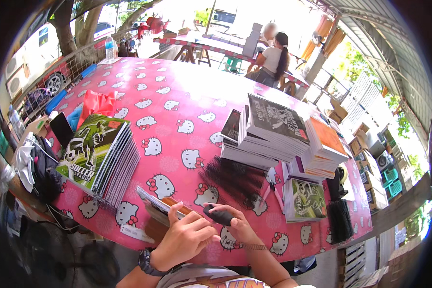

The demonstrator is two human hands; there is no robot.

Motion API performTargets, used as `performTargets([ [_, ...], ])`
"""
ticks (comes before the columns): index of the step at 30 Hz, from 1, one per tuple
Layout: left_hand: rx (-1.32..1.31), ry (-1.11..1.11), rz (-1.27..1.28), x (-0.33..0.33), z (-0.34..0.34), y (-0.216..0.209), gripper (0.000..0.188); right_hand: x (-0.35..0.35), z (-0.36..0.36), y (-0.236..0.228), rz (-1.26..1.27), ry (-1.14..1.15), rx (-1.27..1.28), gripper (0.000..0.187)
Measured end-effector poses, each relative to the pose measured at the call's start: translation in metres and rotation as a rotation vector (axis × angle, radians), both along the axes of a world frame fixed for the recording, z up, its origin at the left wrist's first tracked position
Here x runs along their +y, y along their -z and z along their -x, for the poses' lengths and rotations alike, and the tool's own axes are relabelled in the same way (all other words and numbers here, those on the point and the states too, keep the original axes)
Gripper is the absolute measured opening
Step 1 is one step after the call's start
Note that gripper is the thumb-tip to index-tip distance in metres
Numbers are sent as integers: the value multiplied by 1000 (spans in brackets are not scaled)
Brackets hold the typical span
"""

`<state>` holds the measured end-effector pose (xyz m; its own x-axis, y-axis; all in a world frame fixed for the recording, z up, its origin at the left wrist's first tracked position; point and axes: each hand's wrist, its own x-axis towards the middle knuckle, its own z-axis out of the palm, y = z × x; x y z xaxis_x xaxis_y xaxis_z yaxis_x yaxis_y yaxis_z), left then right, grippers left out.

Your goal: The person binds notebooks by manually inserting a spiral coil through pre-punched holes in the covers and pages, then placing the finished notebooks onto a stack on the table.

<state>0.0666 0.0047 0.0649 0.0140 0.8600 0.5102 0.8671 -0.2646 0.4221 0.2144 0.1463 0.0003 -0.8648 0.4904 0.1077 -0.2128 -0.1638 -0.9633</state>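
My left hand (pixel 189 236), with a dark watch at its wrist, has its fingers bent over a thin notebook (pixel 152 203) at the near edge of the table. The notebook stands tilted, seen mostly edge-on, and the hand hides part of it. Just to the right, my right hand (pixel 244 229) is closed around a small black rounded object (pixel 219 216) whose kind I cannot make out. Beyond the hands lies a bundle of black spiral binding coils (pixel 233 180). Pink-handled pliers (pixel 273 188) rest right of the coils.
A tall stack of green spiral notebooks (pixel 98 153) stands at left. Piles of black-covered notebooks (pixel 276 122), orange-covered books (pixel 327 137) and green books (pixel 309 199) occupy the right. More black coils (pixel 340 221) lie by the pink table's (pixel 177 139) right edge. Two people sit at a far table.
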Motion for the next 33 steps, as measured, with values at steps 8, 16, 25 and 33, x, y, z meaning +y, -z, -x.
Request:
performTargets([
  [8, -136, 66, 3, 1, 11, 3, 23, 14, -8, -32, -76, -80, -75, 70],
  [16, -122, -153, -49, -12, 26, 12, 24, 5, -2, -56, -383, -57, -258, 66],
  [25, -159, -242, -39, -16, 27, 7, 29, -4, 14, -82, -71, -341, 96, 71],
  [33, -178, -301, -74, -17, 38, 9, 35, -4, 30, -83, -257, -355, -41, 64],
])
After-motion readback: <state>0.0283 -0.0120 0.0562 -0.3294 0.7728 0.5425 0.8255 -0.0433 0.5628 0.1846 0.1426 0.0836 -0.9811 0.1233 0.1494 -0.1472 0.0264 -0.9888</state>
